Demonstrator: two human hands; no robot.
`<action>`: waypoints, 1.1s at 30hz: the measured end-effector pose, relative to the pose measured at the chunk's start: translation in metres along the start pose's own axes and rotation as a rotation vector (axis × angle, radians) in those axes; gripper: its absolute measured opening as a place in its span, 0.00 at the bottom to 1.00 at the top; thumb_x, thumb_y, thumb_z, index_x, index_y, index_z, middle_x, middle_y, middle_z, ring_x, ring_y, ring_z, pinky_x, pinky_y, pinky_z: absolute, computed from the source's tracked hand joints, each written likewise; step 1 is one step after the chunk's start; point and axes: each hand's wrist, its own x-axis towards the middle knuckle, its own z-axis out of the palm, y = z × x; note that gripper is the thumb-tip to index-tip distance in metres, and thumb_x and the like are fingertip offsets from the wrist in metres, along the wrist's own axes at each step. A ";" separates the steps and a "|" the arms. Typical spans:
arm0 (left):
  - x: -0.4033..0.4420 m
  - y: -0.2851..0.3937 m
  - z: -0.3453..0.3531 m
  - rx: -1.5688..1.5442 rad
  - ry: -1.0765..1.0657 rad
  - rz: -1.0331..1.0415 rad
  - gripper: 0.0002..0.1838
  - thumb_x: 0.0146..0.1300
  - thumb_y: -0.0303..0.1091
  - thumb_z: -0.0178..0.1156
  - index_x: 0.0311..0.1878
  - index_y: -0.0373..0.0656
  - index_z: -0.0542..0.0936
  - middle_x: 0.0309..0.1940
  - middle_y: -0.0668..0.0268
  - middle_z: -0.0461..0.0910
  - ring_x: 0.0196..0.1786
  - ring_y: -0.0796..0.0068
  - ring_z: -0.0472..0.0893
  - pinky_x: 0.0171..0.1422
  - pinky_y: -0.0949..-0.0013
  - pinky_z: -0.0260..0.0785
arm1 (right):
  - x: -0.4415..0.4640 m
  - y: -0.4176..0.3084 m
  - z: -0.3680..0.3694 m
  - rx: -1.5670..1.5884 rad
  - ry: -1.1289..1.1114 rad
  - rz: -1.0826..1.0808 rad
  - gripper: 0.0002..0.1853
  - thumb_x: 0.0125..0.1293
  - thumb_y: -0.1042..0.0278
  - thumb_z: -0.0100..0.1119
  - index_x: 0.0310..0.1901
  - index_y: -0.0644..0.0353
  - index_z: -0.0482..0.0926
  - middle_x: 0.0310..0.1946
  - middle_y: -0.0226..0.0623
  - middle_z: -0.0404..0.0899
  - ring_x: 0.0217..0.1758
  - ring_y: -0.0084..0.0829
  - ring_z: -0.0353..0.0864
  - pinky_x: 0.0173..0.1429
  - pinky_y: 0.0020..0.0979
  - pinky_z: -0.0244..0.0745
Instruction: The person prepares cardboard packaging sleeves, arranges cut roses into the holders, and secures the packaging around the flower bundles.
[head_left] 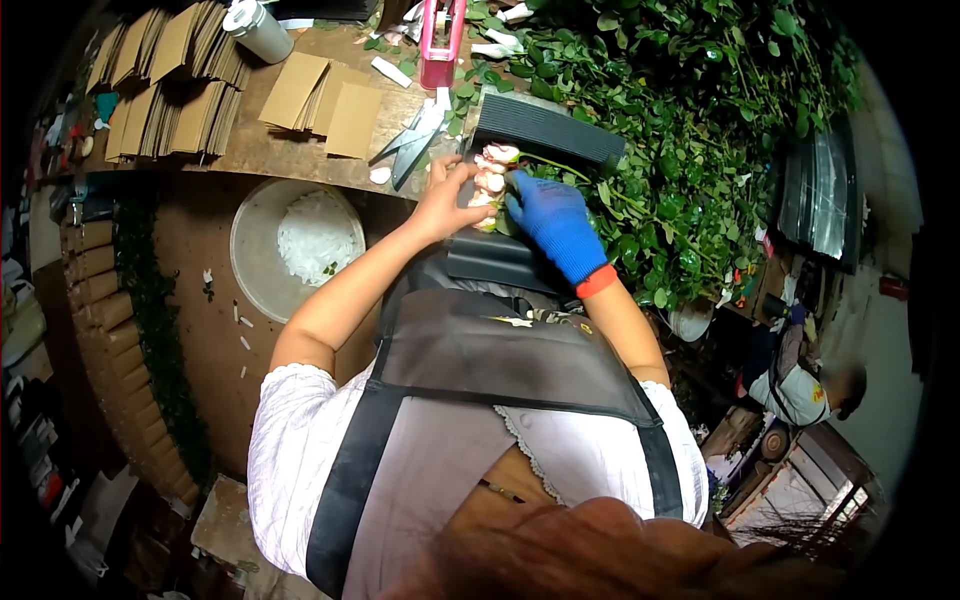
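Note:
Several cream roses with pink-edged petals [489, 183] sit bunched together, heads toward the left, between my two hands. My bare left hand [445, 198] curves around the heads from the left, its thumb and fingertips against them. From the right, my right hand [552, 217], in a blue knitted glove with a red cuff, has its curled fingers at the blooms; the fingertips are partly hidden. A dark ribbed rest [550, 130] lies just beyond the roses, and a smooth dark piece [500, 260] is on the near side. Grey-handled scissors [412, 140] lie open-bladed left of the flowers.
Leafy rose stems [680, 170] are heaped on the right. Folded cardboard pieces [320, 103] and a white cup [258, 32] stand on the wooden bench [245, 135]. A pink tape dispenser [440, 45] is at the back. Below is a pale tub [250, 250]; a person [795, 390] is at far right.

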 end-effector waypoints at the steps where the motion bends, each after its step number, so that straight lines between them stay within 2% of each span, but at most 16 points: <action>1: 0.001 0.001 -0.001 0.005 -0.005 -0.008 0.37 0.49 0.50 0.80 0.60 0.45 0.77 0.65 0.46 0.60 0.71 0.46 0.62 0.74 0.53 0.59 | 0.005 -0.003 0.004 -0.040 -0.017 0.002 0.09 0.68 0.60 0.54 0.45 0.53 0.77 0.34 0.43 0.86 0.38 0.46 0.87 0.40 0.47 0.79; 2: 0.004 0.002 0.000 0.011 -0.004 -0.025 0.35 0.49 0.50 0.80 0.58 0.45 0.79 0.66 0.46 0.60 0.70 0.47 0.62 0.74 0.54 0.59 | 0.009 -0.005 0.005 -0.084 -0.032 0.002 0.10 0.68 0.60 0.54 0.46 0.53 0.77 0.34 0.43 0.86 0.38 0.46 0.87 0.40 0.47 0.79; 3: 0.006 0.003 0.001 0.014 0.001 -0.044 0.33 0.50 0.50 0.80 0.56 0.46 0.81 0.66 0.46 0.60 0.70 0.47 0.63 0.74 0.54 0.59 | 0.010 -0.005 0.004 -0.143 -0.152 0.014 0.09 0.68 0.61 0.53 0.46 0.53 0.76 0.35 0.44 0.86 0.38 0.46 0.87 0.40 0.47 0.79; 6: 0.004 0.006 0.007 -0.046 0.051 -0.096 0.26 0.52 0.49 0.79 0.50 0.46 0.85 0.66 0.47 0.61 0.70 0.48 0.64 0.73 0.54 0.60 | 0.000 0.005 0.009 -0.060 -0.044 -0.087 0.12 0.69 0.59 0.53 0.49 0.52 0.76 0.34 0.46 0.86 0.38 0.47 0.87 0.40 0.47 0.79; 9: 0.006 0.006 0.006 -0.077 0.077 -0.087 0.21 0.53 0.48 0.78 0.46 0.46 0.86 0.65 0.48 0.62 0.68 0.49 0.65 0.72 0.55 0.61 | -0.012 0.000 -0.008 0.034 0.046 0.058 0.16 0.71 0.55 0.52 0.55 0.51 0.74 0.32 0.47 0.86 0.36 0.49 0.87 0.40 0.47 0.79; 11: 0.006 0.003 0.007 -0.047 0.080 -0.071 0.20 0.54 0.47 0.77 0.46 0.48 0.87 0.65 0.49 0.63 0.66 0.51 0.66 0.71 0.55 0.61 | -0.005 0.009 -0.001 -0.014 0.031 0.140 0.18 0.72 0.52 0.51 0.57 0.50 0.73 0.32 0.47 0.86 0.36 0.49 0.86 0.40 0.47 0.80; 14: 0.006 0.001 0.014 0.077 0.130 -0.035 0.23 0.53 0.47 0.78 0.48 0.47 0.85 0.63 0.49 0.64 0.66 0.51 0.66 0.72 0.56 0.60 | 0.013 0.021 0.012 -0.017 0.022 0.143 0.18 0.71 0.49 0.52 0.56 0.49 0.75 0.36 0.45 0.87 0.39 0.47 0.87 0.43 0.47 0.80; 15: 0.008 -0.006 0.016 0.053 0.141 -0.006 0.28 0.53 0.47 0.77 0.54 0.45 0.81 0.60 0.49 0.65 0.65 0.51 0.66 0.73 0.56 0.58 | 0.017 0.024 0.014 -0.012 -0.002 0.128 0.18 0.71 0.49 0.52 0.55 0.49 0.75 0.37 0.44 0.87 0.40 0.47 0.87 0.44 0.47 0.80; 18: 0.010 0.003 0.012 -0.155 0.187 -0.022 0.32 0.53 0.46 0.77 0.58 0.41 0.76 0.59 0.50 0.66 0.65 0.51 0.66 0.73 0.57 0.57 | 0.021 0.021 0.012 -0.026 -0.059 0.135 0.16 0.69 0.51 0.55 0.52 0.48 0.77 0.38 0.42 0.87 0.41 0.47 0.86 0.45 0.47 0.79; 22: 0.026 0.000 0.006 0.010 0.006 -0.067 0.37 0.53 0.47 0.76 0.61 0.34 0.75 0.62 0.49 0.64 0.67 0.52 0.63 0.74 0.59 0.57 | 0.029 0.023 0.030 -0.121 -0.058 0.115 0.16 0.68 0.52 0.57 0.50 0.51 0.75 0.35 0.42 0.86 0.39 0.46 0.86 0.42 0.47 0.79; 23: 0.030 0.004 0.007 0.096 0.047 -0.091 0.36 0.52 0.50 0.76 0.59 0.36 0.80 0.62 0.47 0.65 0.68 0.52 0.64 0.74 0.59 0.58 | 0.029 0.022 0.030 -0.146 -0.068 0.114 0.15 0.68 0.52 0.57 0.49 0.52 0.74 0.34 0.42 0.85 0.39 0.46 0.86 0.42 0.47 0.78; 26: 0.033 0.009 0.012 0.067 0.158 -0.108 0.31 0.51 0.51 0.76 0.53 0.38 0.85 0.61 0.46 0.67 0.68 0.52 0.66 0.73 0.59 0.60 | 0.014 0.021 0.020 -0.087 -0.025 0.050 0.17 0.69 0.53 0.57 0.53 0.53 0.74 0.36 0.44 0.85 0.40 0.46 0.86 0.43 0.45 0.79; 27: 0.032 0.011 0.012 0.078 0.174 -0.068 0.27 0.51 0.51 0.77 0.48 0.41 0.87 0.59 0.47 0.69 0.66 0.52 0.68 0.71 0.59 0.62 | 0.005 0.021 0.010 -0.037 -0.020 0.032 0.19 0.69 0.54 0.56 0.57 0.51 0.75 0.38 0.43 0.85 0.41 0.47 0.85 0.44 0.45 0.79; 30: 0.031 0.013 0.010 0.040 0.185 -0.068 0.22 0.51 0.46 0.77 0.46 0.42 0.87 0.57 0.49 0.71 0.63 0.53 0.71 0.69 0.58 0.64 | -0.009 0.014 -0.017 0.289 0.217 0.062 0.21 0.69 0.59 0.57 0.62 0.51 0.75 0.41 0.44 0.84 0.44 0.47 0.84 0.48 0.44 0.79; 31: 0.031 0.010 0.011 0.035 0.202 -0.055 0.23 0.50 0.46 0.77 0.45 0.42 0.87 0.57 0.50 0.72 0.63 0.52 0.71 0.69 0.57 0.65 | -0.004 0.024 -0.004 0.294 0.409 -0.137 0.20 0.67 0.62 0.56 0.60 0.54 0.76 0.46 0.42 0.82 0.49 0.47 0.83 0.52 0.45 0.78; 33: 0.031 0.003 0.015 0.028 0.221 -0.026 0.23 0.49 0.47 0.77 0.43 0.42 0.87 0.57 0.51 0.73 0.62 0.51 0.71 0.67 0.55 0.66 | 0.005 0.030 0.015 0.296 0.371 -0.169 0.20 0.66 0.64 0.57 0.60 0.54 0.76 0.48 0.43 0.81 0.50 0.46 0.81 0.54 0.44 0.77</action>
